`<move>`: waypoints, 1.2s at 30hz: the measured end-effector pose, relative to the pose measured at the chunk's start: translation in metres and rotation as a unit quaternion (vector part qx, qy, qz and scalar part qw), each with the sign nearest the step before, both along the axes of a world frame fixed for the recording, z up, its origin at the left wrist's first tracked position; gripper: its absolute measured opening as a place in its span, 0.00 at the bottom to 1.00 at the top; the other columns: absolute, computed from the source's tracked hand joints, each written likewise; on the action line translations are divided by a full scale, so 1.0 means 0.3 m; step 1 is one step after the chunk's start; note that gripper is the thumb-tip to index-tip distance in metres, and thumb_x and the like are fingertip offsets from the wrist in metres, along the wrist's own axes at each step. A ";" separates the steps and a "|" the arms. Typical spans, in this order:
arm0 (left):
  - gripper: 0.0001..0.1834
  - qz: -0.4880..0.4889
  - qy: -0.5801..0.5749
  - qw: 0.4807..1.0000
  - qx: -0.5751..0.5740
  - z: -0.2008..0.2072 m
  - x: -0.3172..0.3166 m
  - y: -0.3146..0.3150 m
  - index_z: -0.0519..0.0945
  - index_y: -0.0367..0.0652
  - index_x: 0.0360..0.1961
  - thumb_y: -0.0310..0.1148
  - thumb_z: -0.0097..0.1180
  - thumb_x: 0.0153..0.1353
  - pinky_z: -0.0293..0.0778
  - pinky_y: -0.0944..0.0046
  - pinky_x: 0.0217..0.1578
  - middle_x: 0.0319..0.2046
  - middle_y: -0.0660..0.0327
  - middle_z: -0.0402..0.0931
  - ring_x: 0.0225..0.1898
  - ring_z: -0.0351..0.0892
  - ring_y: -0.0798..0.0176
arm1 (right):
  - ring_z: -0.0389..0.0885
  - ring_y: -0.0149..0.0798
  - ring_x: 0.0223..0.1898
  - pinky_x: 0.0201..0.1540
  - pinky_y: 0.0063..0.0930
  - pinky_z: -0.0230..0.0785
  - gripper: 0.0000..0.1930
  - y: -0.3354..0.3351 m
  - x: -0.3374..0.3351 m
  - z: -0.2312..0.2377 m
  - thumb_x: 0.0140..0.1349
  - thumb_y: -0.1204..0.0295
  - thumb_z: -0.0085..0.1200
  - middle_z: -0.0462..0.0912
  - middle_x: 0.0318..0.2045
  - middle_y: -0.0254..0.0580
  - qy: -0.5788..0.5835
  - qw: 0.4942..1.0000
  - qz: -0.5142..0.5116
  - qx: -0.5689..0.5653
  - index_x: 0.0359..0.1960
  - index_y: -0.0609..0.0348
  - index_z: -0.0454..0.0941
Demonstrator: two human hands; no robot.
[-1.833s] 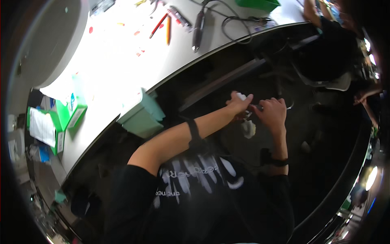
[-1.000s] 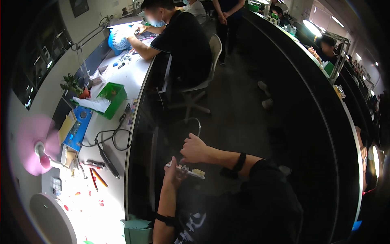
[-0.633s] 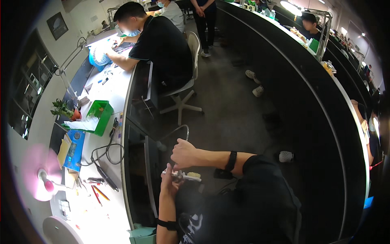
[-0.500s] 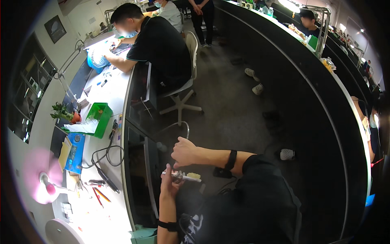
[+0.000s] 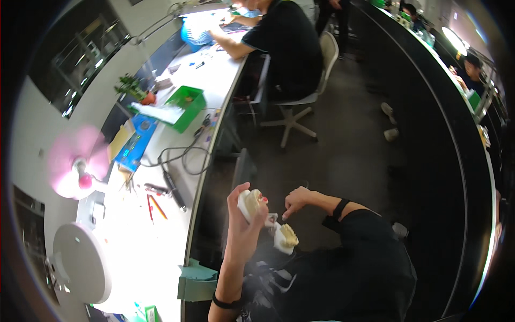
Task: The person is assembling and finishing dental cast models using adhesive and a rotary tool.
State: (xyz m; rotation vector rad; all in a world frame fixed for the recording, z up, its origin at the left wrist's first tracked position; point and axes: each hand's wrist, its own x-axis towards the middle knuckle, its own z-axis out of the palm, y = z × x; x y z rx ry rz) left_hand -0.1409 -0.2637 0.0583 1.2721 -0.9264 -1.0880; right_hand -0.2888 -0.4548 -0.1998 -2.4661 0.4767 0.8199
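While our left hand [image 5: 241,228] grips one half of a two-part dental model [image 5: 250,206], its cream-toothed other half [image 5: 287,238] hangs between three and four o'clock from that hand. Our right hand [image 5: 296,202] is apart, at two o'clock, curled, and we cannot tell whether it holds anything. At ten o'clock, a black handpiece [image 5: 173,190] lies on our bench [image 5: 161,252].

Your dental cast [image 5: 248,206] is white and cream, touched with red; your shirt [image 5: 332,273] black, printed white; the tray [image 5: 194,111] near the bench's [image 5: 173,231] edge green.
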 end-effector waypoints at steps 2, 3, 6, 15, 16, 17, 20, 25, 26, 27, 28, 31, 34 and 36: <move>0.37 -0.004 -0.129 0.988 -0.089 0.094 0.026 0.105 0.57 0.39 0.69 0.17 0.57 0.60 0.74 0.66 0.49 0.53 0.54 0.70 0.50 0.74 0.64 | 0.87 0.37 0.39 0.40 0.37 0.76 0.35 0.009 0.014 -0.030 0.51 0.25 0.51 0.87 0.27 0.29 -0.030 0.996 -0.088 0.011 0.28 0.43 0.88; 0.40 0.016 -0.170 0.981 -0.097 0.112 0.054 0.161 0.56 0.38 0.69 0.24 0.62 0.58 0.75 0.61 0.50 0.56 0.50 0.69 0.52 0.76 0.58 | 0.87 0.37 0.39 0.40 0.37 0.76 0.35 0.016 0.026 -0.032 0.51 0.25 0.51 0.87 0.27 0.29 -0.030 0.996 -0.079 0.013 0.28 0.43 0.88; 0.51 0.128 -0.066 0.985 -0.100 0.152 0.129 0.364 0.55 0.40 0.71 0.44 0.72 0.52 0.79 0.55 0.48 0.57 0.47 0.68 0.54 0.76 0.50 | 0.87 0.37 0.41 0.41 0.38 0.76 0.35 0.056 0.056 -0.033 0.50 0.25 0.51 0.88 0.28 0.28 -0.004 0.997 -0.031 0.072 0.29 0.43 0.88; 0.45 0.480 -0.039 0.860 -0.169 0.189 0.346 0.902 0.53 0.52 0.76 0.59 0.54 0.65 0.78 0.61 0.31 0.59 0.52 0.69 0.51 0.75 0.55 | 0.87 0.41 0.39 0.42 0.38 0.76 0.37 0.092 0.099 -0.012 0.52 0.27 0.53 0.88 0.30 0.35 0.033 0.998 0.042 -0.031 0.35 0.51 0.89; 0.44 0.486 -0.015 0.856 -0.178 0.179 0.356 0.939 0.53 0.52 0.76 0.59 0.53 0.66 0.77 0.60 0.32 0.59 0.52 0.69 0.51 0.75 0.55 | 0.87 0.42 0.40 0.42 0.38 0.76 0.38 0.089 0.109 0.003 0.52 0.27 0.54 0.88 0.31 0.37 0.034 0.999 0.019 0.020 0.35 0.53 0.89; 0.44 0.489 0.011 0.852 -0.188 0.158 0.364 0.974 0.52 0.53 0.76 0.59 0.52 0.67 0.75 0.60 0.34 0.59 0.52 0.69 0.51 0.74 0.55 | 0.87 0.43 0.41 0.43 0.38 0.77 0.38 0.092 0.122 0.013 0.52 0.27 0.54 0.89 0.31 0.39 0.039 0.997 -0.008 0.070 0.35 0.54 0.89; 0.41 0.454 0.097 0.854 -0.233 0.071 0.385 1.114 0.54 0.52 0.75 0.58 0.51 0.67 0.74 0.61 0.33 0.57 0.49 0.68 0.50 0.72 0.53 | 0.86 0.47 0.44 0.47 0.41 0.76 0.39 0.112 0.197 0.036 0.52 0.29 0.54 0.89 0.36 0.45 0.067 0.992 -0.003 0.105 0.38 0.58 0.88; 0.35 0.440 0.214 0.841 -0.232 -0.074 0.507 1.141 0.59 0.50 0.72 0.53 0.50 0.70 0.71 0.61 0.34 0.57 0.49 0.65 0.50 0.68 0.51 | 0.85 0.53 0.49 0.51 0.43 0.75 0.40 0.151 0.163 -0.014 0.52 0.32 0.57 0.87 0.44 0.53 0.048 0.998 -0.021 0.028 0.46 0.61 0.85; 0.33 0.413 0.268 0.829 -0.264 -0.100 0.532 1.166 0.62 0.49 0.69 0.54 0.50 0.70 0.71 0.61 0.34 0.56 0.49 0.66 0.50 0.68 0.51 | 0.85 0.54 0.48 0.51 0.43 0.76 0.40 0.159 0.170 0.009 0.53 0.33 0.57 0.87 0.43 0.54 -0.002 0.998 -0.042 0.041 0.46 0.62 0.85; 0.32 0.381 0.320 0.815 -0.297 -0.135 0.561 1.184 0.64 0.47 0.67 0.54 0.50 0.70 0.71 0.61 0.34 0.56 0.48 0.67 0.50 0.68 0.51 | 0.85 0.54 0.48 0.51 0.43 0.76 0.40 0.161 0.177 0.021 0.53 0.33 0.57 0.87 0.42 0.55 -0.052 0.995 -0.067 0.054 0.46 0.63 0.85; 0.31 0.362 0.349 0.802 -0.321 -0.165 0.588 1.204 0.66 0.46 0.65 0.55 0.50 0.69 0.71 0.61 0.34 0.55 0.48 0.67 0.49 0.68 0.51 | 0.85 0.54 0.48 0.51 0.43 0.76 0.40 0.161 0.190 0.019 0.53 0.33 0.57 0.87 0.42 0.55 -0.048 0.996 -0.050 0.053 0.46 0.63 0.85; 0.32 0.401 0.358 0.768 -0.348 -0.194 0.598 1.212 0.67 0.44 0.63 0.56 0.52 0.68 0.71 0.61 0.32 0.56 0.47 0.67 0.48 0.68 0.50 | 0.87 0.51 0.43 0.46 0.40 0.76 0.37 0.139 0.226 -0.046 0.57 0.37 0.57 0.88 0.37 0.53 -0.006 0.994 -0.068 0.084 0.46 0.64 0.84; 0.32 0.454 0.321 0.769 -0.316 -0.164 0.562 1.100 0.70 0.45 0.61 0.58 0.52 0.67 0.71 0.62 0.28 0.54 0.46 0.70 0.41 0.72 0.51 | 0.84 0.45 0.30 0.38 0.38 0.72 0.29 0.106 0.153 -0.174 0.63 0.45 0.57 0.86 0.27 0.45 -0.007 0.971 -0.093 0.218 0.42 0.65 0.85; 0.34 0.455 0.291 0.796 -0.275 -0.151 0.535 1.044 0.71 0.44 0.59 0.61 0.48 0.67 0.72 0.63 0.27 0.49 0.46 0.74 0.31 0.71 0.55 | 0.83 0.44 0.29 0.38 0.39 0.72 0.29 0.112 0.131 -0.209 0.63 0.45 0.57 0.85 0.25 0.46 -0.050 0.979 -0.156 0.118 0.38 0.66 0.84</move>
